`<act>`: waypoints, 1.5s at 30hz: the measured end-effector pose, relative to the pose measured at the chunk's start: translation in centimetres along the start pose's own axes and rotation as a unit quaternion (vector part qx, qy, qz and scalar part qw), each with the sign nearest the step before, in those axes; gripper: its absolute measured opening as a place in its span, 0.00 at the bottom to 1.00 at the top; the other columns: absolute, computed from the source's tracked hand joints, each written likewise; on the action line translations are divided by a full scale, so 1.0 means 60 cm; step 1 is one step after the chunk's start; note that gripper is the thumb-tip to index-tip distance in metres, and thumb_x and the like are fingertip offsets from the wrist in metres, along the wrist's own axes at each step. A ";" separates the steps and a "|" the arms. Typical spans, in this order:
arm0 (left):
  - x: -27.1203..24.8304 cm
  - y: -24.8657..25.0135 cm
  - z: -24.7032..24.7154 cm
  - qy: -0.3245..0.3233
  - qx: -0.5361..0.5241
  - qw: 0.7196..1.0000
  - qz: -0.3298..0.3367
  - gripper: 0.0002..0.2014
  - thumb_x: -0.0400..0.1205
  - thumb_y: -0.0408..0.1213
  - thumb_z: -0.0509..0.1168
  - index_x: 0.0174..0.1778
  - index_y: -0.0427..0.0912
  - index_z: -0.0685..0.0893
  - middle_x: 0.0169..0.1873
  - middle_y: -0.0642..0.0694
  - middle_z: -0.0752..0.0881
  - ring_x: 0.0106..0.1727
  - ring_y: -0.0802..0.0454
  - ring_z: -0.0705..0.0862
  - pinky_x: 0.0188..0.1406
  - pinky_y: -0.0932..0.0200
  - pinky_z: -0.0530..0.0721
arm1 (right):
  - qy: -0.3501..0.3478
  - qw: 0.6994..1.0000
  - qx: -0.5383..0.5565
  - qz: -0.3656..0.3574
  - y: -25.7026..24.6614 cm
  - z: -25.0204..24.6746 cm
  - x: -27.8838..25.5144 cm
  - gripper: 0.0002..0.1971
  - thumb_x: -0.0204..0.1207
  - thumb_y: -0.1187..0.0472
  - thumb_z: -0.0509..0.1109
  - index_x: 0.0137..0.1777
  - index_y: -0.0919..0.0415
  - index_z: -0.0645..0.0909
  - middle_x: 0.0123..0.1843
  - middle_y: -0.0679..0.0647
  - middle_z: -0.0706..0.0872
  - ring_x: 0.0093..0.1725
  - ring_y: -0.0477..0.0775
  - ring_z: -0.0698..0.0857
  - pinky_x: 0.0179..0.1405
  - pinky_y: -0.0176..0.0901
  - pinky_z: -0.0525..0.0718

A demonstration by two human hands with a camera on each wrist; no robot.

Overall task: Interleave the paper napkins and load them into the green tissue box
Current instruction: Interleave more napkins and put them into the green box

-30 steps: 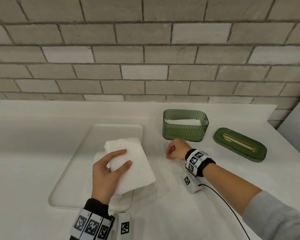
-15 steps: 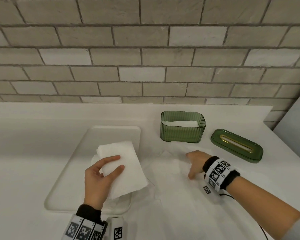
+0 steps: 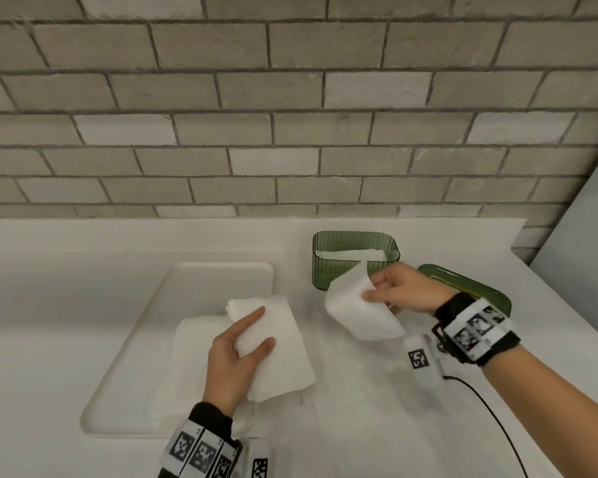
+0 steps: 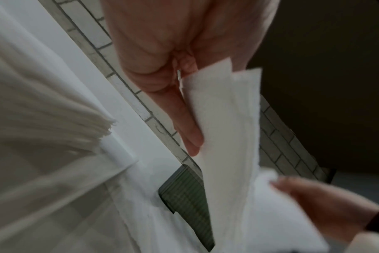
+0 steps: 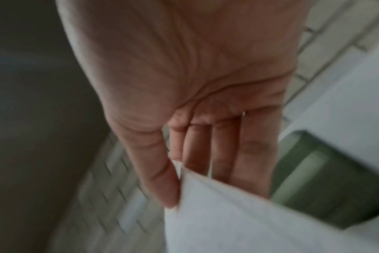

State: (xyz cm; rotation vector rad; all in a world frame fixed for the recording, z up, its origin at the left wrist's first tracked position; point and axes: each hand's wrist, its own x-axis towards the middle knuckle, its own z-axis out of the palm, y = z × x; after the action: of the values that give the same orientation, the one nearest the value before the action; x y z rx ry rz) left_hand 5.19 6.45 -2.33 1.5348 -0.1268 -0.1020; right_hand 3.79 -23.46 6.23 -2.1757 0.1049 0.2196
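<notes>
Napkin (image 3: 359, 312) light, limp, tears easily; right hand (image 3: 399, 289) pinches its edge near green tissue box (image 3: 354, 260); left hand (image 3: 233, 357) clamps folded stack (image 3: 280, 350); take near fold.

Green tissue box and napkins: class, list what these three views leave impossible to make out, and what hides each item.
1. How many napkins lie in the green tissue box: head view, ribbed wall and the right hand with its napkin cover them.
2. Lid slot: head view, right wrist hides it.
3. Sheet count in the left hand stack: head view too small, left wrist blurred.
4. Right fingers tips: right wrist view, napkin and blur.
</notes>
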 end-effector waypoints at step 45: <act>0.063 -0.041 0.160 -0.171 0.057 0.977 -0.114 0.23 0.56 0.29 0.84 0.47 0.33 0.89 0.41 0.43 0.93 0.45 0.44 0.90 0.38 0.58 0.88 | 0.203 0.940 0.272 0.044 0.125 0.108 -0.030 0.16 0.51 0.71 0.66 0.42 0.60 0.82 0.35 0.53 0.83 0.36 0.49 0.82 0.31 0.35 0.79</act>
State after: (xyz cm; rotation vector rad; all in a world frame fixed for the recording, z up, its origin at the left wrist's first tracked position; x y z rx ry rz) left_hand 7.54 -3.69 -4.42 1.6316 -0.2327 -0.5514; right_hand 0.10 -22.50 -3.13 -1.6334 0.4447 -0.1969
